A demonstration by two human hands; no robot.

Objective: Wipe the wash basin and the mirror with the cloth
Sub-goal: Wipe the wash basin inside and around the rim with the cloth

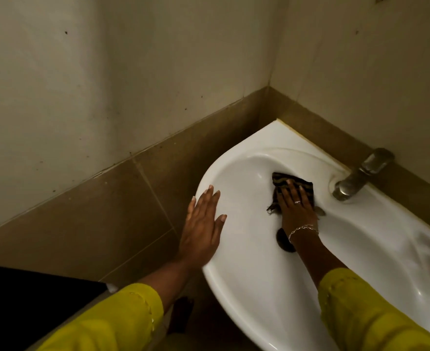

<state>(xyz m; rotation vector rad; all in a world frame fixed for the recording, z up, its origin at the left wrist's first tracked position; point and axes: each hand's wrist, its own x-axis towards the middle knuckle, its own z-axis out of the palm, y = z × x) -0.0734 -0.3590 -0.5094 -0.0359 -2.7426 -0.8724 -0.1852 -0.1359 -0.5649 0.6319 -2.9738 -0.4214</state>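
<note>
A white wash basin (244, 287) is fixed in the corner of the room, seen tilted. Inside its bowl lies a dark striped cloth (283, 180), and my right hand (296, 207) presses flat on it with straight fingers, near the back wall of the bowl. My left hand (202, 224) rests flat on the basin's left rim, fingers straight. The dark drain hole (283, 241) shows just beside my right wrist. No mirror is in view.
A metal tap (360, 174) stands on the basin's back edge, right of the cloth. Brown wall tiles (95, 211) run below pale plaster walls (107, 72) that meet in a corner behind the basin. A dark object (19, 300) fills the lower left.
</note>
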